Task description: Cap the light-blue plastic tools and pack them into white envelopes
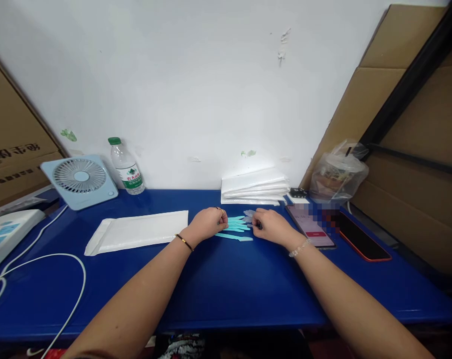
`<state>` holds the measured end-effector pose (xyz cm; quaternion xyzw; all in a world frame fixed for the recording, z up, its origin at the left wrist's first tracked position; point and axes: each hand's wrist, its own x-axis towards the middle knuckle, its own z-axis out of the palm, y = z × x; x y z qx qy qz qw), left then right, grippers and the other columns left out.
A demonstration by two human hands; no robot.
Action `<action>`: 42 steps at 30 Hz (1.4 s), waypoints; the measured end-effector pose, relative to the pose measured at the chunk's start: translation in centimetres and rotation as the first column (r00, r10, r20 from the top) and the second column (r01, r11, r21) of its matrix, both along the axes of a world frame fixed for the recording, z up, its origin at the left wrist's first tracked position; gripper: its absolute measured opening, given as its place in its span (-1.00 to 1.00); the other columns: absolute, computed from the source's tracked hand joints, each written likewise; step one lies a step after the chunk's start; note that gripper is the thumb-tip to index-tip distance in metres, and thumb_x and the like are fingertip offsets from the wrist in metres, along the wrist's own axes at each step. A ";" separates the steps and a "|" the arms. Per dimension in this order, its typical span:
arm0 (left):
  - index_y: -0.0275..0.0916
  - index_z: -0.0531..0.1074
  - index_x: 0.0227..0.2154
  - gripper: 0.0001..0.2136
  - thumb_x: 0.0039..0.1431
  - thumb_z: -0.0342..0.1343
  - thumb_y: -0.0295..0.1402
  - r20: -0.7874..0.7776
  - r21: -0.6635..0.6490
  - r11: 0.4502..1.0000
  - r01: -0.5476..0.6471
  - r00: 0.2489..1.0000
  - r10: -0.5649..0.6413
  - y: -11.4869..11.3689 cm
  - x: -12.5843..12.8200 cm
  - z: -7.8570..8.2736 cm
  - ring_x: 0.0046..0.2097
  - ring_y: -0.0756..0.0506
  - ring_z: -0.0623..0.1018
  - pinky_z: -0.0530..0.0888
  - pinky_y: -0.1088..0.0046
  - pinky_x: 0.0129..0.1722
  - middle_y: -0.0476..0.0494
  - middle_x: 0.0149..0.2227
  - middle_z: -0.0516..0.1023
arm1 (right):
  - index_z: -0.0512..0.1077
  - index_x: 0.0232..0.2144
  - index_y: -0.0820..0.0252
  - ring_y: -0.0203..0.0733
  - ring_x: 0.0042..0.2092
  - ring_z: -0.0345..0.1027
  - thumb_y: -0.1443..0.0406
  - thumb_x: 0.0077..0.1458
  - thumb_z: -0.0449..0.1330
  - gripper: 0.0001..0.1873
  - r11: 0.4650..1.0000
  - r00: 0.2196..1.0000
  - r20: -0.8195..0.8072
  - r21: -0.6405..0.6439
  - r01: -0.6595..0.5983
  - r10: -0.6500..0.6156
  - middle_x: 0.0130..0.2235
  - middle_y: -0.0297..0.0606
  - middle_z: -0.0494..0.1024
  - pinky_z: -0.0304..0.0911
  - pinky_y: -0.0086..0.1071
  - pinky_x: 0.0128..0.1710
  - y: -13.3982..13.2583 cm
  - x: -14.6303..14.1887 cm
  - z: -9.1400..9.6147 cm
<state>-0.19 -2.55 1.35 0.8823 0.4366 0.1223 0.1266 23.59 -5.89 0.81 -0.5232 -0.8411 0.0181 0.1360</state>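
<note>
The fingers of the left hand [210, 223] are bent inward and close together; the tips are at the left end of the thin turquoise pieces [237, 224], but I cannot tell if they grip one. The fingers of the right hand [271, 225] are also curled, with a narrow gap to the thumb, beside some pale translucent pieces [249, 214]; whether something is held there, I cannot tell. The turquoise pieces lie on the table between both hands, in a loose bunch, one of them nearer to the person.

The table [240, 289] is blue and glossy. A flat white packet [139, 231] lies left of the left hand, and a stack of white packets [251, 187] is behind the hands, near the white wall [211, 89], which has peeled spots. To the right there are two phones [364, 242] and a bagged drink cup [338, 177], with cardboard [382, 55] beyond. To the left stand a light-blue fan [79, 175] and a bottle [130, 173]; a white cable [84, 271] curves across the table.
</note>
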 end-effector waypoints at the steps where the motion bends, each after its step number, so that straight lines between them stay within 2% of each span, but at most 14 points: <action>1: -0.17 0.45 -0.44 -0.91 0.04 0.08 -0.30 0.014 -0.009 1.000 -0.005 1.000 0.005 0.0 0.0 0.2 -0.36 -0.03 0.46 0.24 0.51 -0.45 0.00 -0.38 0.53 | 0.42 -0.49 0.20 -0.29 -0.43 0.29 0.39 -0.07 0.13 -0.93 1.000 1.000 0.002 0.013 -0.007 0.007 -0.38 -0.27 0.45 0.11 -0.44 -0.39 0.0 0.0 0.1; 3: -0.18 0.45 -0.43 -0.88 0.06 0.06 -0.28 0.052 -0.028 1.000 -0.007 0.999 0.009 0.0 -0.1 0.6 -0.35 -0.03 0.47 0.27 0.51 -0.44 -0.02 -0.36 0.54 | 0.42 -0.49 0.20 -0.29 -0.43 0.30 0.40 -0.05 0.11 -0.92 1.000 0.999 -0.050 0.013 -0.011 0.012 -0.41 -0.28 0.46 0.13 -0.43 -0.37 0.0 0.1 0.3; 6: -0.19 0.45 -0.43 -0.86 0.08 0.04 -0.27 0.099 -0.057 0.998 -0.008 0.995 0.014 0.0 -0.3 0.9 -0.36 -0.03 0.47 0.29 0.52 -0.44 -0.03 -0.37 0.53 | 0.42 -0.40 0.19 -0.29 -0.46 0.31 0.34 0.04 0.10 -0.90 0.998 0.958 -0.286 -0.057 -0.007 -0.010 -0.46 -0.31 0.48 0.16 -0.44 -0.42 0.2 0.8 0.5; 11: -0.20 0.45 -0.44 -0.86 0.07 0.05 -0.26 0.130 -0.060 0.998 -0.028 0.991 0.035 0.0 -0.3 1.0 -0.36 -0.03 0.46 0.30 0.53 -0.44 -0.04 -0.38 0.52 | 0.47 -0.26 0.19 -0.21 -0.39 0.40 0.17 0.10 0.14 -0.75 0.985 0.770 -0.637 -0.148 -0.091 -0.025 -0.37 -0.22 0.56 0.30 -0.37 -0.39 0.8 1.7 0.0; 13: -0.20 0.45 -0.44 -0.85 0.07 0.05 -0.26 0.131 -0.069 0.997 -0.034 0.990 0.043 0.0 -0.3 1.0 -0.37 -0.03 0.46 0.30 0.53 -0.44 -0.05 -0.38 0.52 | 0.48 -0.25 0.22 -0.19 -0.39 0.42 0.12 0.05 0.20 -0.69 0.968 0.711 -0.702 -0.207 -0.140 -0.047 -0.39 -0.20 0.57 0.33 -0.34 -0.38 0.9 1.7 -0.3; 15: -0.20 0.45 -0.43 -0.85 0.07 0.05 -0.25 0.135 -0.080 0.996 -0.038 0.990 0.048 0.0 -0.3 1.1 -0.38 -0.03 0.46 0.30 0.53 -0.44 -0.04 -0.39 0.53 | 0.47 -0.32 0.24 -0.22 -0.43 0.41 0.08 0.02 0.23 -0.67 0.959 0.662 -0.743 -0.248 -0.138 -0.096 -0.44 -0.21 0.55 0.34 -0.35 -0.40 1.0 1.5 -0.4; 20: -0.19 0.44 -0.43 -0.84 0.08 0.05 -0.23 0.167 -0.113 0.993 -0.037 0.984 0.056 0.1 -0.4 1.1 -0.40 -0.02 0.46 0.30 0.52 -0.46 -0.02 -0.42 0.52 | 0.43 -0.40 0.24 -0.31 -0.48 0.38 0.05 -0.01 0.25 -0.66 0.956 0.487 -0.855 -0.268 -0.122 -0.178 -0.46 -0.26 0.53 0.28 -0.42 -0.46 1.0 0.9 -0.3; 24: -0.21 0.44 -0.40 -0.81 0.08 0.05 -0.20 0.212 -0.160 0.987 -0.016 0.976 0.050 0.1 -0.5 1.0 -0.40 -0.02 0.46 0.31 0.52 -0.46 -0.03 -0.43 0.51 | 0.43 -0.39 0.25 -0.31 -0.48 0.39 0.04 -0.06 0.28 -0.63 0.929 0.439 -0.875 -0.314 -0.195 -0.204 -0.47 -0.27 0.53 0.30 -0.40 -0.44 0.8 0.2 -0.2; 31: -0.22 0.46 -0.38 -0.78 0.05 0.07 -0.18 0.263 -0.250 0.968 0.037 0.964 0.031 -0.1 0.0 0.9 -0.39 -0.02 0.47 0.33 0.54 -0.46 -0.04 -0.42 0.52 | 0.44 -0.39 0.25 -0.27 -0.42 0.41 0.07 0.00 0.24 -0.67 0.896 0.486 -0.858 -0.335 -0.291 -0.163 -0.43 -0.25 0.54 0.30 -0.40 -0.40 0.2 -0.9 -0.4; 34: -0.21 0.48 -0.41 -0.82 0.00 0.12 -0.21 0.210 -0.270 0.961 0.056 0.978 0.002 -0.3 0.1 0.9 -0.41 -0.01 0.46 0.31 0.55 -0.48 -0.03 -0.43 0.53 | 0.47 -0.38 0.25 -0.26 -0.44 0.39 0.07 0.05 0.20 -0.68 0.889 0.602 -0.789 -0.356 -0.288 -0.121 -0.47 -0.26 0.52 0.29 -0.38 -0.40 0.3 -0.2 -0.2; 36: -0.21 0.49 -0.44 -0.84 -0.03 0.16 -0.23 0.149 -0.284 0.955 0.083 0.988 -0.042 -0.5 0.1 0.9 -0.43 -0.01 0.46 0.28 0.55 -0.50 -0.02 -0.45 0.53 | 0.49 -0.39 0.23 -0.26 -0.44 0.36 0.09 0.08 0.15 -0.69 0.931 0.717 -0.692 -0.309 -0.194 -0.080 -0.47 -0.26 0.52 0.26 -0.38 -0.41 0.5 0.8 0.0; 38: -0.20 0.50 -0.44 -0.83 -0.05 0.18 -0.21 0.103 -0.289 0.951 0.108 0.991 -0.081 -0.6 0.2 0.8 -0.44 -0.01 0.46 0.26 0.54 -0.51 -0.01 -0.46 0.53 | 0.51 -0.39 0.20 -0.25 -0.42 0.34 0.15 0.08 0.15 -0.75 0.973 0.827 -0.561 -0.203 -0.105 -0.028 -0.43 -0.25 0.52 0.23 -0.39 -0.41 0.8 1.9 0.1; 40: -0.18 0.50 -0.42 -0.82 -0.03 0.17 -0.19 0.076 -0.226 0.970 0.093 0.994 -0.078 -0.5 0.2 0.5 -0.41 -0.03 0.48 0.27 0.53 -0.49 -0.03 -0.42 0.53 | 0.52 -0.38 0.17 -0.24 -0.39 0.33 0.24 0.02 0.18 -0.84 0.987 0.909 -0.417 -0.135 -0.092 0.028 -0.38 -0.26 0.51 0.21 -0.40 -0.40 1.1 2.9 -0.1; 42: -0.17 0.51 -0.36 -0.82 0.01 0.14 -0.21 0.049 -0.093 0.994 0.059 0.997 -0.054 -0.3 0.2 0.3 -0.33 -0.06 0.49 0.29 0.51 -0.43 -0.06 -0.33 0.54 | 0.52 -0.36 0.17 -0.24 -0.38 0.32 0.31 -0.03 0.20 -0.86 0.986 0.950 -0.303 -0.119 -0.113 0.073 -0.34 -0.26 0.48 0.20 -0.41 -0.38 1.4 3.3 -0.3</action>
